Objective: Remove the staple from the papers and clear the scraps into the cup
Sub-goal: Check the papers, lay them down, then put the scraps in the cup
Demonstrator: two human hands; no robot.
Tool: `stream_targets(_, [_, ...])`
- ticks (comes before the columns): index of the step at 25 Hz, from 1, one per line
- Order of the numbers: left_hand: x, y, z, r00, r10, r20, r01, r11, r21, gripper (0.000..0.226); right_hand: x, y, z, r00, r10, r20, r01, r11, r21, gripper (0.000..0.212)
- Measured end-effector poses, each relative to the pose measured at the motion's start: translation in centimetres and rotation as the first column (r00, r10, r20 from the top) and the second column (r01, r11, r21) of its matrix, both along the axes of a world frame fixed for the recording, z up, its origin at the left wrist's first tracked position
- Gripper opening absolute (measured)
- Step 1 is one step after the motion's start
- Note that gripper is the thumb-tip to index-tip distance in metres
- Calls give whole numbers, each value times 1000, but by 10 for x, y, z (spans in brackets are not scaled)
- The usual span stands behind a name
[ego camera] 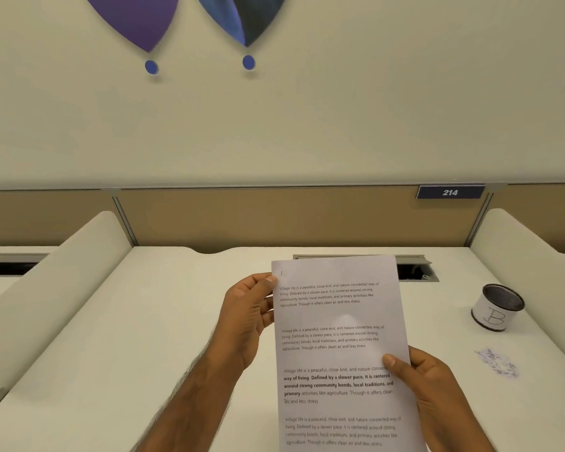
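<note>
Held the papers (340,337) up off the table (144,337) with both hands, print facing the eyes. Pinched the left edge with the left hand (245,318), fingers (270,279) just below what looked like the staple (281,273) at the top corner, probably to steady that corner for prying. Gripped the lower right edge with the right hand (431,383), thumb on top. Saw scraps (496,363) just right of the right fingers, the cup (498,306) beyond them, with open table between for sweeping.
</note>
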State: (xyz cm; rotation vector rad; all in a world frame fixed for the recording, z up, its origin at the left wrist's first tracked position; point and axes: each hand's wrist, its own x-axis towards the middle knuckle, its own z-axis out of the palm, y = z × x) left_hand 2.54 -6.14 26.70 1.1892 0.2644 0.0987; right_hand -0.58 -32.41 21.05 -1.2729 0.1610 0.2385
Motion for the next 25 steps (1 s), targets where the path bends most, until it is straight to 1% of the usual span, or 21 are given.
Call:
stream_targets(5, [3,-4,-2,1000,-15,6,15,1000,3,11,3,-8,9,1000,5,9,-5,997,-73,19])
stream_targets(8, [4,-10,-1,1000,-15,24,12,993,114,10,10,-18,14,1000,9,20,-6,987,-163,19])
stream_targets(12, [4,-23,5,999,-32,45,18,961,276,13,28,-31,20,997,40,66,-12,928,-373,14])
stream_targets(13, [3,-27,7,998,-43,44,28,957,290,14,35,-33,19,996,36,85,6,892,-453,12])
stream_targets(14, [3,-32,9,998,-52,46,37,957,289,15,43,-34,17,993,25,118,47,825,-563,11])
stream_targets(15, [2,-38,11,997,-55,47,40,960,277,15,50,-33,15,986,8,165,109,717,-688,12])
stream_targets(16, [2,-43,13,997,-55,50,41,966,257,13,53,-28,14,973,-21,231,198,591,-782,20])
stream_targets(17, [2,-49,15,997,-51,53,37,972,234,11,51,-22,15,940,-37,338,310,502,-807,33])
stream_targets(18, [2,-55,18,997,-41,59,28,978,207,10,46,-14,15,894,-5,448,394,486,-780,46])
stream_targets(19, [3,-61,20,998,-27,62,16,984,178,9,36,-3,19,846,73,528,418,525,-742,56])
stream_targets(20, [3,-66,21,998,-14,58,5,989,148,8,24,11,22,813,167,558,384,566,-729,64])
stream_targets(21, [3,-71,20,999,-3,49,-3,992,124,6,13,23,24,790,258,556,343,565,-750,70])
stream_targets(22, [2,-75,20,999,8,38,-12,993,116,5,5,33,23,764,319,560,352,522,-777,69])
stream_targets(23, [1,-78,18,999,19,27,-22,993,117,8,4,39,17,728,340,595,411,479,-776,62])
stream_targets(24, [0,-80,16,999,25,23,-28,992,120,11,7,42,13,703,312,640,473,466,-747,50])
stream_targets(25, [-2,-81,17,999,27,27,-30,991,128,11,11,43,14,702,251,666,517,463,-720,39])
